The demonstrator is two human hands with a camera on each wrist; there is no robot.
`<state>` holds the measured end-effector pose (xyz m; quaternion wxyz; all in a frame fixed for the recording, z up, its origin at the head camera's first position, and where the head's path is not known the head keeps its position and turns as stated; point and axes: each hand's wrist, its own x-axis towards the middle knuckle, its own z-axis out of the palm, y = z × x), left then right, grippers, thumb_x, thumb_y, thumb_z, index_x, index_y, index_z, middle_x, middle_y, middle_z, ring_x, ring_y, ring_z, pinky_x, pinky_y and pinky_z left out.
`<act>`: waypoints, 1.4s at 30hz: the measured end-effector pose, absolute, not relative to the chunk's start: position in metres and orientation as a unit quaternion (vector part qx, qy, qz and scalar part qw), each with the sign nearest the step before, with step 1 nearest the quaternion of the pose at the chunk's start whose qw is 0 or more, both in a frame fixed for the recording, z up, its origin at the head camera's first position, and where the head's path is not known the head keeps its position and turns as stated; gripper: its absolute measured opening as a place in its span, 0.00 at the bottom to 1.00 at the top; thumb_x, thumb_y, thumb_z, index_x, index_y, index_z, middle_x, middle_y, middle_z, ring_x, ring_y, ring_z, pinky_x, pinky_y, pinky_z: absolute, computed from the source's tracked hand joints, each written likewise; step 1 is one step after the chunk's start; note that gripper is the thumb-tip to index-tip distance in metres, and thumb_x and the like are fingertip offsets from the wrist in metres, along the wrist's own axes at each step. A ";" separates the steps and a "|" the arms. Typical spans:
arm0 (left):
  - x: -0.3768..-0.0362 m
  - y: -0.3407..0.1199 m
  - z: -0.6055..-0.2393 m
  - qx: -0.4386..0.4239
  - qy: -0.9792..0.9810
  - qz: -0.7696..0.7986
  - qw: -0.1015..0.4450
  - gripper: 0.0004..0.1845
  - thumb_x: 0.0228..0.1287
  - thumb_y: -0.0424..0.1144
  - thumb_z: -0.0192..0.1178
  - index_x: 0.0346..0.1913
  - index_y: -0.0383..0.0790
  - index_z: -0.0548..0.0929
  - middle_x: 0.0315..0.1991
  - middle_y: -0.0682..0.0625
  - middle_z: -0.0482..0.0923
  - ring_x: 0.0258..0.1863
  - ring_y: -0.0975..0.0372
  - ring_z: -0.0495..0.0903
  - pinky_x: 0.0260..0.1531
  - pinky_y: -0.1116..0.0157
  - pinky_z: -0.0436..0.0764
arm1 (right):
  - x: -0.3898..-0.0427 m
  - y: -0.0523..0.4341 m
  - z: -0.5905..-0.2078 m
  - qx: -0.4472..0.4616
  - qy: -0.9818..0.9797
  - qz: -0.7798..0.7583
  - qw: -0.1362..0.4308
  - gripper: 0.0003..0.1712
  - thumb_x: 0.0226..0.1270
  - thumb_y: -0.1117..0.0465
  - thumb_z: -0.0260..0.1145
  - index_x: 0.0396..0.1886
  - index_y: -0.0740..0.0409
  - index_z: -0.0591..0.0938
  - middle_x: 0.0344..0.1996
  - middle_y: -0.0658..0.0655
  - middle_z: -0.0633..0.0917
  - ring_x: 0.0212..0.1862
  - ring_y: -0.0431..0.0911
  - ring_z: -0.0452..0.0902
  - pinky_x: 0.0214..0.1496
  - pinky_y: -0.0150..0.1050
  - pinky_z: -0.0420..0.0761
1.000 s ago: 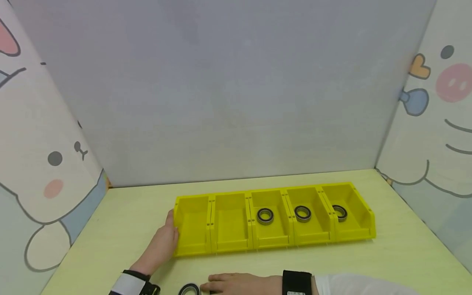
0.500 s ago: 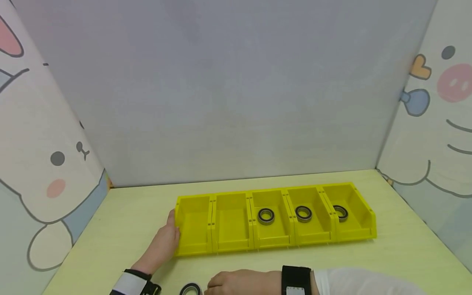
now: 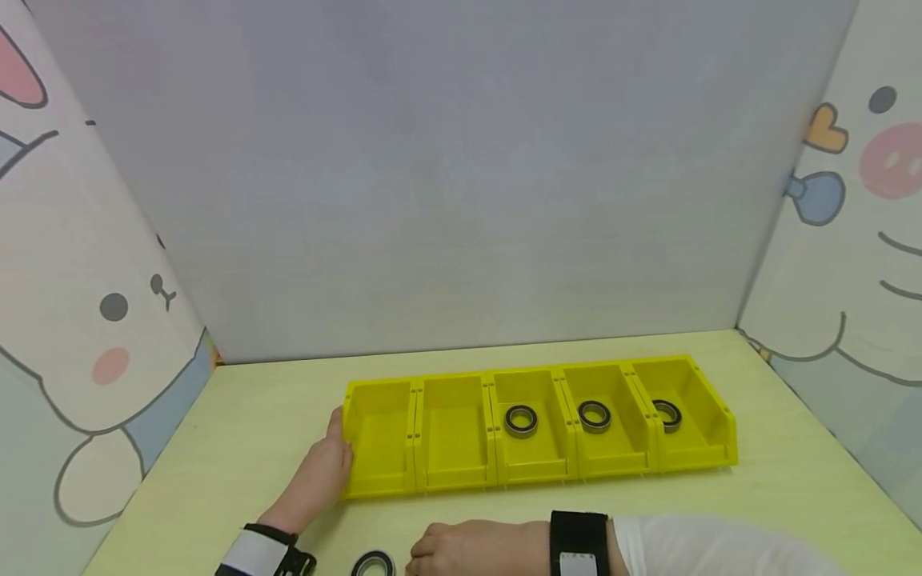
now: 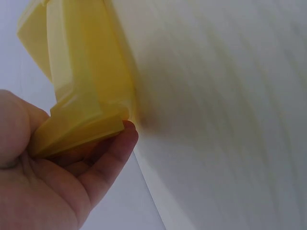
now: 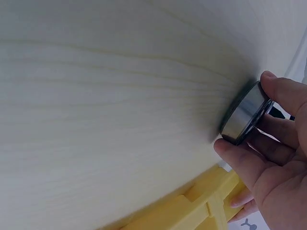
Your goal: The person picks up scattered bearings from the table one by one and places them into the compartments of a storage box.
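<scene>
While the head view is cutting off the bearing (image 3: 373, 564) at its lower edge, the right wrist view is showing the right hand (image 3: 471, 549) pinching that bearing (image 5: 245, 114) between thumb and fingers (image 5: 240, 160), flat on the table (image 3: 238, 448). Bare tabletop is lying open ahead of the grip, up to the yellow bin row (image 3: 536, 428). The left hand (image 3: 317, 480) is gripping the row's left end wall, fingers (image 4: 112, 155) curling under its corner (image 4: 84, 120), forearm lying flat.
</scene>
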<state>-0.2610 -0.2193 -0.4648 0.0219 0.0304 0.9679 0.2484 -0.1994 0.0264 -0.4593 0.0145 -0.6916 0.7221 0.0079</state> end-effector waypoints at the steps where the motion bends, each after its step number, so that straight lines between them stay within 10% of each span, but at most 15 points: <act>1: -0.261 -0.219 -0.465 0.031 0.968 0.248 0.021 0.31 0.72 0.33 0.40 0.71 0.26 0.41 0.19 0.49 0.64 0.17 0.61 0.65 0.23 0.65 0.67 | -0.200 0.027 -0.458 -0.687 0.726 0.013 0.014 0.18 0.71 0.56 0.55 0.58 0.52 0.78 0.52 0.47 0.80 0.53 0.35 0.73 0.57 0.21 0.66; 29: -0.260 -0.219 -0.465 0.040 0.966 0.254 0.005 0.31 0.72 0.33 0.41 0.70 0.26 0.42 0.18 0.49 0.64 0.16 0.61 0.64 0.20 0.65 0.66 | -0.277 0.039 -0.383 -0.433 0.898 -0.006 0.072 0.30 0.64 0.51 0.64 0.64 0.56 0.73 0.60 0.55 0.75 0.61 0.46 0.72 0.57 0.34 0.73; 42: -0.260 -0.219 -0.467 0.043 0.966 0.254 0.004 0.30 0.72 0.32 0.41 0.70 0.27 0.42 0.19 0.48 0.65 0.17 0.61 0.65 0.22 0.65 0.67 | -0.322 0.025 -0.416 -0.419 0.906 -0.024 0.050 0.13 0.58 0.52 0.69 0.39 0.54 0.82 0.34 0.48 0.81 0.35 0.38 0.75 0.39 0.28 0.75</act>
